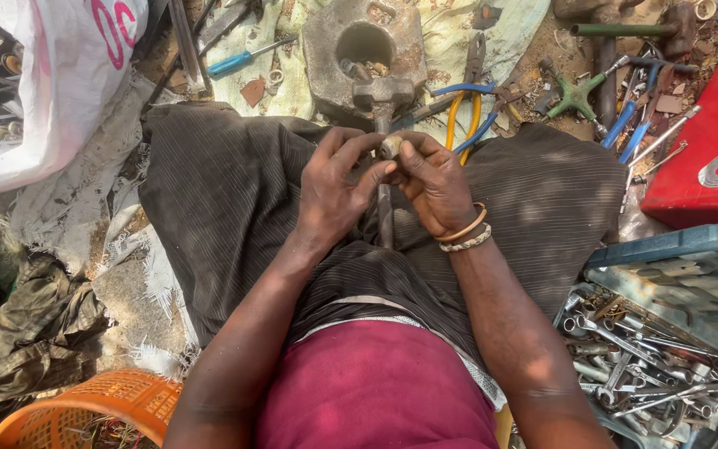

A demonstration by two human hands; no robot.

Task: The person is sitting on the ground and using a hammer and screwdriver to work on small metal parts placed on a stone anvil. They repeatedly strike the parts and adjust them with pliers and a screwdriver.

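Both hands, left hand (334, 195) & right hand (434, 183), pinch together on small metal piece (390, 147), mostly hidden by fingers, w/ hammer (382, 96) behind, toolbox (650, 366) cut off at right edge.

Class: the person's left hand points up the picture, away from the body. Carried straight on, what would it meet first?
Probably the hammer head just beyond the left hand, then the grey metal block; depth is unclear.

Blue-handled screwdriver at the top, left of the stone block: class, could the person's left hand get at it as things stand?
Probably yes. The blue-handled screwdriver lies uncovered on pale cloth beyond the left knee, nothing on top of it. But the left hand now pinches a small metal part together with the right hand.
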